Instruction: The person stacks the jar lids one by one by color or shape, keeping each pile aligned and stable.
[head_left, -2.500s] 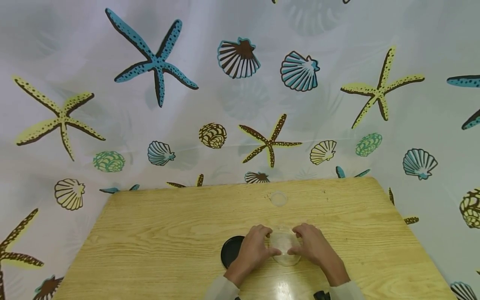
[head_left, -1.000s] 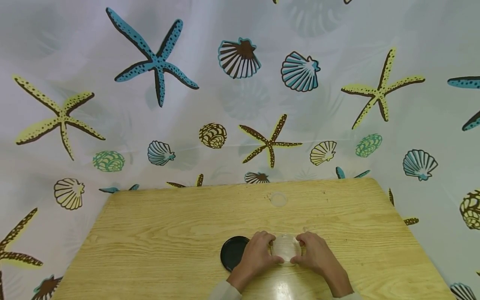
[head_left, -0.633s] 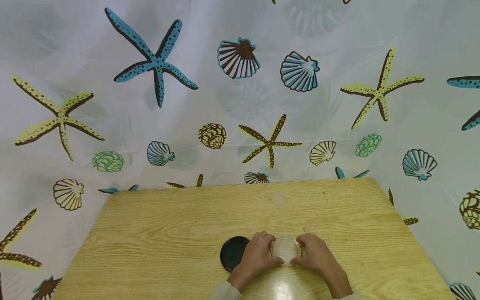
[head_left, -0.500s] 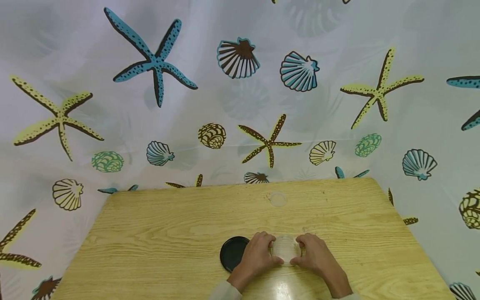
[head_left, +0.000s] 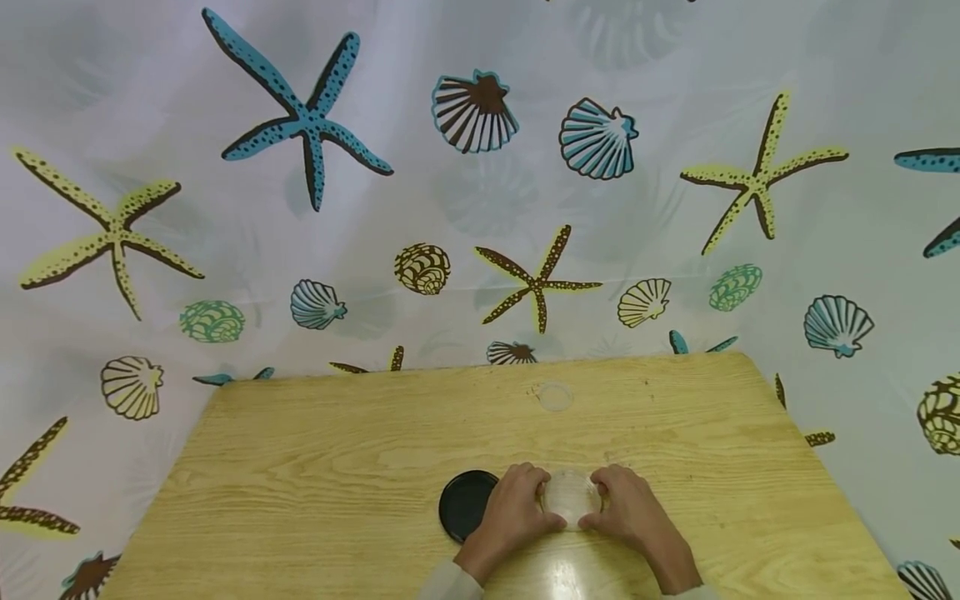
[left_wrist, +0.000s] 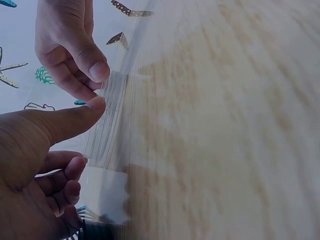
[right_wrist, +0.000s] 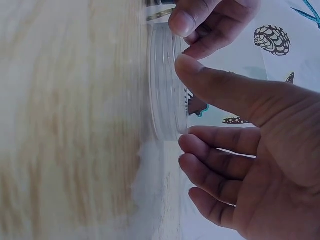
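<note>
What looks like a stack of clear round plastic lids (head_left: 572,498) lies between my hands in the head view. My left hand (head_left: 513,508) holds its left edge and my right hand (head_left: 628,510) its right edge, with thumbs at the near side and fingers curled along the far side. Side on, in the left wrist view, the stack (left_wrist: 112,112) shows several thin layers close to the tabletop. The right wrist view shows the stack's rims (right_wrist: 167,90) pinched by thumbs and fingers. Directly left, partly behind my left hand, lies a black round lid (head_left: 463,504).
A thin clear disc or ring (head_left: 555,397) lies near the back edge of the wooden table (head_left: 315,467). Behind and beside the table hangs a white curtain (head_left: 480,200) printed with starfish and shells.
Compared with 2.5 s ago, both hands sit slightly nearer the front edge and the clear stack looks more evenly lined up. Over the last second the hands have barely moved.
</note>
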